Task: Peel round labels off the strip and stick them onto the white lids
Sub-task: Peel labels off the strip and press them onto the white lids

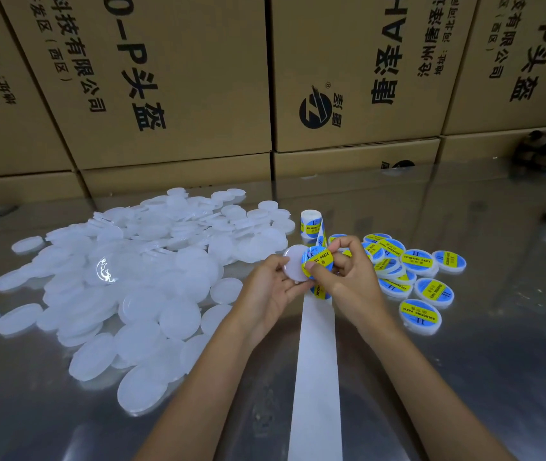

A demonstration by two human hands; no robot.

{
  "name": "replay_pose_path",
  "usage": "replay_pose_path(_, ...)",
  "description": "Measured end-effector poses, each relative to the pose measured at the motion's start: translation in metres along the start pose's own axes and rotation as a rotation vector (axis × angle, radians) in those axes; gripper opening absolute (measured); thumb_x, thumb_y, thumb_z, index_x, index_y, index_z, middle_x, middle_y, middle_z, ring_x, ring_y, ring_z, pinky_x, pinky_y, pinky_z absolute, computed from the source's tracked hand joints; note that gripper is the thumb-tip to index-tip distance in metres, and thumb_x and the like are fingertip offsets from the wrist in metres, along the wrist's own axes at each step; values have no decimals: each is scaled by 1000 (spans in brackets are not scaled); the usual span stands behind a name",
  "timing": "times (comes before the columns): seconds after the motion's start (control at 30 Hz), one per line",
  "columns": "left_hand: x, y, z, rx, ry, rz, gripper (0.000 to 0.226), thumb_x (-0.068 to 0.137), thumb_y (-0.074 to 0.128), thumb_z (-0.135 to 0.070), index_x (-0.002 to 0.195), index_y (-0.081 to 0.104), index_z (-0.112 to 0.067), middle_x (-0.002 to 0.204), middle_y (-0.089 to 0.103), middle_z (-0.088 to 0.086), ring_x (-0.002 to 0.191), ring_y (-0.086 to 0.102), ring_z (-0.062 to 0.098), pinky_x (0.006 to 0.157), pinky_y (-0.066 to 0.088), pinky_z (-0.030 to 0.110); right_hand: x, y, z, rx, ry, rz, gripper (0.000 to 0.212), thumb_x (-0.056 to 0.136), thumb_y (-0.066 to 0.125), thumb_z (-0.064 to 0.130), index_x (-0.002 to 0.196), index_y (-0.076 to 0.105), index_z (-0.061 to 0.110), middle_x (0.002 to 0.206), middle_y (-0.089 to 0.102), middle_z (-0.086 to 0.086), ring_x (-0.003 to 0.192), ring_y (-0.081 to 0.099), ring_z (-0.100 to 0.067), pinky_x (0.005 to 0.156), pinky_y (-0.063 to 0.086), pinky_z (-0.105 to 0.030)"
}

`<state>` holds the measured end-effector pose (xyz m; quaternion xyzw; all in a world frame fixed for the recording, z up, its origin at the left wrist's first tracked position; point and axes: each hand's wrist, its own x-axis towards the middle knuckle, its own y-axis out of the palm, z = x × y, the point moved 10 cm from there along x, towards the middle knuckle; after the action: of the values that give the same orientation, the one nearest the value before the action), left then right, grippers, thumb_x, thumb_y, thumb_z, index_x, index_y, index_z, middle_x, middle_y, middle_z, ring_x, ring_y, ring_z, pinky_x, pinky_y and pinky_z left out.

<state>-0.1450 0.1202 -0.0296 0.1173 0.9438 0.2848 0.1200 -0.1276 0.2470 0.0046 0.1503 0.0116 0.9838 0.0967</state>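
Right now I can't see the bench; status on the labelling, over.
Left hand holds a bare white lid. Right hand pinches a soldering paste label over it. Not yet stuck down. Nothing in the way.

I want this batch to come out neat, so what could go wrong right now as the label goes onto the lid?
1. The right hand pinches the round label at its edge while the left hand holds the white lid only by its rim; the label may land off-centre or creased.
2. The label overlaps the lid only partly, so it could stick early.
3. The bare backing strip trails under both wrists and may get dragged.
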Motion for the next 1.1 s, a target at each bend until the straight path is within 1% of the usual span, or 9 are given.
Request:
replay_pose_path(0.13,-2,4,2,30,-6,-6,32,103,37,-11,118,62,3,108,74,20,97,73,27,87,60,34,0,2,3,-72,-44,8,37,83,73,-1,92,43,19,72,73,6,48,47,-5,53,44,-21)
replay_pose_path(0.33,-5,6,4,100,-11,-31,32,105,36,-12,120,60,4,106,72,18,97,71,26,90,57,35,1,1,1,-138,-60,4,38,80,77,5,92,45,24,79,74,0,51,50,-4,57,43,-22)
replay_pose_path(0.47,-6,7,4,131,-11,-44,30,105,36,-12,111,62,1,103,72,18,96,70,25,90,56,34,2,1,-1,-169,-73,-1,39,78,77,6,90,46,27,81,74,-3,59,57,-14,59,47,-31)
replay_pose_path(0.57,-5,8,5,152,-15,-47,30,106,35,-12,109,62,1,103,71,18,97,69,26,91,55,34,2,0,-3,-187,-85,-6,40,77,77,7,90,46,30,80,73,-2,63,57,-32,62,50,-41)
replay_pose_path(0.7,-5,10,5,190,3,-36,32,106,35,-12,103,65,-3,89,77,11,84,74,18,78,61,27,2,1,-2,-224,-128,-4,40,77,76,11,89,44,33,74,71,3,53,49,-11,56,45,-29)
replay_pose_path(0.77,-5,10,3,193,13,-34,32,106,35,-12,101,66,-4,85,78,9,79,75,16,74,61,25,3,0,-2,-252,-143,-18,39,75,76,18,89,43,34,71,68,2,49,42,-8,53,42,-29)
replay_pose_path(0.9,-5,7,0,184,26,-38,31,105,38,-13,103,68,-3,95,77,15,90,74,22,87,59,31,4,-3,-2,-316,-164,-40,38,75,79,28,89,45,37,67,60,-8,48,37,-7,54,38,-34)
replay_pose_path(1.0,-6,6,2,131,5,-40,30,104,40,-12,109,66,2,105,74,22,100,71,30,91,57,35,4,-6,0,-399,-200,-74,41,75,81,32,94,46,35,60,50,6,49,43,-7,56,35,-26)
replay_pose_path(1.1,-5,4,3,58,-15,-38,30,103,41,-12,113,63,6,116,69,28,110,68,35,93,57,37,6,-10,-3,-425,-170,-104,47,72,84,39,97,44,34,58,50,10,50,45,-6,58,37,-25)
